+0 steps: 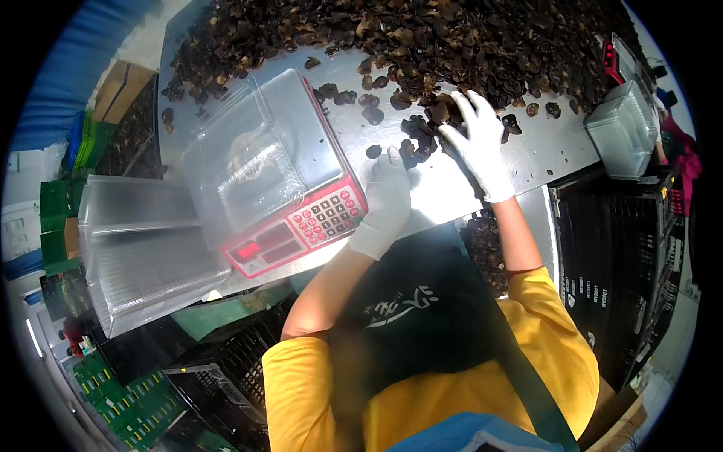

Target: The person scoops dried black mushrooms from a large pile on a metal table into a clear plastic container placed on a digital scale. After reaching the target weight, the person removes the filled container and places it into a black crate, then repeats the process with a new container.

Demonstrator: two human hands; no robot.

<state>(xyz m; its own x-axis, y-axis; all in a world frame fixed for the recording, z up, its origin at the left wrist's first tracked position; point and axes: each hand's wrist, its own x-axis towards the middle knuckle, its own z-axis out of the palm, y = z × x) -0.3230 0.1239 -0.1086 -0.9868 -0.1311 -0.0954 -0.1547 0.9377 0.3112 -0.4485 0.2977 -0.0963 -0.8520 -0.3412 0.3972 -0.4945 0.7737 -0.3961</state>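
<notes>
A large heap of dark brown wood ear mushrooms (452,45) covers the far part of a metal table (542,152). My right hand (480,141), in a white glove, has its fingers spread over a small group of mushrooms (418,133) in front of the heap. My left hand (387,198), gloved too, rests beside the scale, its fingertips near the same group; whether it holds anything is hidden. On the red digital scale (316,220), left of it, lies an open clear plastic clamshell box (254,164) with a reflection over its contents.
Stacked clear plastic boxes (147,254) stand at the table's left edge, and more clear boxes (621,130) at the right, by a second scale (613,59). Black crates (610,248) are stacked to my right, another black crate (220,367) below left. A person's magenta clothing (686,158) shows far right.
</notes>
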